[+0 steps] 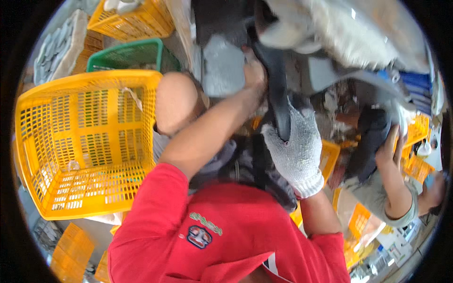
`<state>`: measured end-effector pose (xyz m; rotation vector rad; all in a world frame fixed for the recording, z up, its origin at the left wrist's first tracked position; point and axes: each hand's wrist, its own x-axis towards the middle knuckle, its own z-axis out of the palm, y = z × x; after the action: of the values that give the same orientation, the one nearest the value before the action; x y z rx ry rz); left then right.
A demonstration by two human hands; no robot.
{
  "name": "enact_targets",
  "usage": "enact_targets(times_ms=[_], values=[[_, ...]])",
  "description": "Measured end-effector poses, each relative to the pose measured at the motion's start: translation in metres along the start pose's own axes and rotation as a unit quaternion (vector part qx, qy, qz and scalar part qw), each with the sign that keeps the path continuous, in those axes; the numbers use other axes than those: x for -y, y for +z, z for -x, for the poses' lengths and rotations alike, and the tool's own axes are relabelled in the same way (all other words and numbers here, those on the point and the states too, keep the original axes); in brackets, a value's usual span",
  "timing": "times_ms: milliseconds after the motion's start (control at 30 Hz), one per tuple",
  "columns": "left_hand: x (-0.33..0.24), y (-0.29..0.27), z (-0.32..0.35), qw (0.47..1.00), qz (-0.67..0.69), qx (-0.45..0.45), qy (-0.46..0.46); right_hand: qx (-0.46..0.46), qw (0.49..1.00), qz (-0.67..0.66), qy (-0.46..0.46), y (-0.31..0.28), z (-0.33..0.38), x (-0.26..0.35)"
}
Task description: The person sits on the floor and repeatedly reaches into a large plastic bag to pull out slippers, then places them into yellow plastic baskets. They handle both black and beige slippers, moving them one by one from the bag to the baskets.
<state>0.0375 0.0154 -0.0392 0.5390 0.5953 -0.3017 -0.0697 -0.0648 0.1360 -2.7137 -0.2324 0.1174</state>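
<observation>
The black strip is held up between the two hands. The right hand, in a white glove, grasps its near end, thumb and fingers on opposite sides. The bare left hand touches its left edge farther up; how tightly it closes I cannot tell. A pale slab lies just left. Beyond the yellow crate's far edge stands a green crate. A scrap lies near the yellow crate's far right corner.

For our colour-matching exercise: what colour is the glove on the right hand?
The glove is greyish white, best seen in the head view.
</observation>
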Motion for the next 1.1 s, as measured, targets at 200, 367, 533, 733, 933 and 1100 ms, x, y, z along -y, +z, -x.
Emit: enact_targets(times_ms=[200,367,533,733,933,1100], values=[[-0.027,0.026,-0.036,0.996,0.009,0.054,0.069,-0.049,0.995,-0.027,-0.087,-0.009,-0.036,-0.004],[0.036,-0.025,0.02,0.991,-0.13,0.023,0.015,0.013,1.0,0.025,-0.001,0.013,0.092,-0.07],[0.056,-0.034,0.064,0.847,-0.449,0.262,-0.11,0.049,0.929,0.184,0.317,0.03,0.252,-0.152],[0.049,-0.03,0.1,0.63,-0.688,0.358,-0.014,0.136,0.945,0.161,0.248,-0.057,0.221,-0.19],[0.046,-0.082,0.089,0.556,-0.763,0.329,0.035,-0.471,0.852,0.192,-0.125,-0.254,-0.027,-0.175],[0.03,-0.088,0.064,0.485,-0.823,0.293,0.034,-0.237,0.823,0.503,-0.114,-0.337,-0.113,-0.183]])
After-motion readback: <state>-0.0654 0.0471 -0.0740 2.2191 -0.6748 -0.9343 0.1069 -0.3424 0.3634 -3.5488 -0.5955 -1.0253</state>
